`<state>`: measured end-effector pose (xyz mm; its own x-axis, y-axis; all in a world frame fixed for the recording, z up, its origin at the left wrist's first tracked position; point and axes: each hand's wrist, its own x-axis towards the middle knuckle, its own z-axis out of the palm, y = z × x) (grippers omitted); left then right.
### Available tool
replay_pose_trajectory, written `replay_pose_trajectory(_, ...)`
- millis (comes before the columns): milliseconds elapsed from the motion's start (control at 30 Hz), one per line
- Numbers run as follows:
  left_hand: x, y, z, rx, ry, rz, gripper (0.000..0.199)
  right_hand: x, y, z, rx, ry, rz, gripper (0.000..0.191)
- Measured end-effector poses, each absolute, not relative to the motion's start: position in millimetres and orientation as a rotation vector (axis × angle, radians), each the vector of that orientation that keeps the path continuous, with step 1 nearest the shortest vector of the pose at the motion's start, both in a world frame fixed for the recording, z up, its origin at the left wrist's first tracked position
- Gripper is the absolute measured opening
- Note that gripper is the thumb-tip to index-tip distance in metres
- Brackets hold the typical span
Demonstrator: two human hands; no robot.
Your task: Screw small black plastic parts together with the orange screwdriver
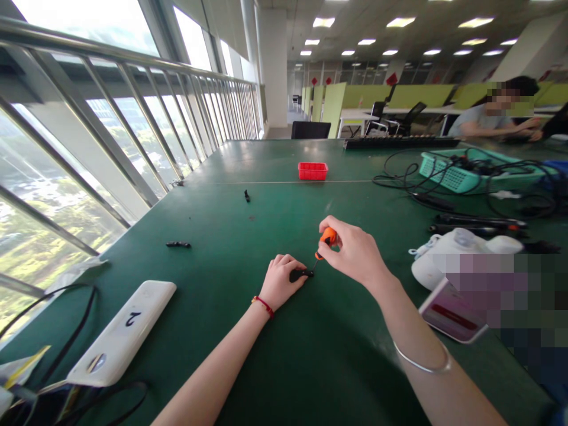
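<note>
The fingers (336, 221) of the right hand (355, 251) are clamped on the orange-and-black rounded handle of a screwdriver (329, 236), whose thin metal shaft slants down and leftward to the right end of a small, elongated black piece (306, 273); whether the tip sits in the piece or only touches it is too small to tell. The fingers of the left hand (279, 281) are closed on that black piece near the counter surface, its right end jutting past them, just below the right fingers. A red beaded bracelet (264, 306) circles the left wrist, and a silver bangle (423, 364) the right forearm. Farther out on the dark green counter (222, 254), a slim black piece (178, 244) lies to the left, with a short black piece (247, 196) farther back. A white rectangular device marked with a black "2" (126, 334) lies at the near left. Beyond the hands is a red rectangular plastic tray (313, 171); at the far right, a turquoise perforated plastic basket (461, 183) holds tangled black cables (473, 163). A person in a grey top (481, 121) sits beyond it.
</note>
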<state>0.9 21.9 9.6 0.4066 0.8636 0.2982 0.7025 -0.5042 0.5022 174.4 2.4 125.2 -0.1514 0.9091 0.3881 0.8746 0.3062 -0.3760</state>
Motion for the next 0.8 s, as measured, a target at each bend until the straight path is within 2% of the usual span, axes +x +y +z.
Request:
replay_pose_trajectory(100,1.3,21.7,10.7,2.364,1.365,0.768,0.014,174.8,2.5,125.1,-1.597,-2.03,0.07,0.032)
replay_pose_trajectory(133,1.5,21.7,11.1,2.36,1.366,0.765,0.014,174.8,2.3,125.4,-1.598,-2.024,0.064,0.032)
replay_pose_trajectory(233,1.7,21.6,12.0,2.355,1.37,0.759,0.014,174.6,1.1,127.2,-1.575,-2.025,0.076,0.013)
replay_pose_trajectory(333,1.6,21.2,12.3,2.361,1.371,0.757,0.014,174.6,0.6,128.1,-1.578,-2.048,0.114,0.015)
replay_pose_trajectory(467,1.5,20.7,12.3,2.359,1.369,0.761,0.014,175.2,1.7,127.4,-1.616,-2.05,0.137,0.032)
replay_pose_trajectory(567,1.6,20.8,12.3,2.354,1.366,0.762,0.014,175.0,1.4,127.7,-1.587,-2.042,0.114,0.015)
replay_pose_trajectory(667,1.9,21.0,12.3,2.355,1.365,0.766,0.014,174.7,0.5,128.4,-1.575,-2.046,0.125,0.017)
replay_pose_trajectory(800,2.8,21.0,12.4,2.355,1.367,0.773,0.015,175.5,0.5,128.4,-1.641,-2.036,0.105,0.036)
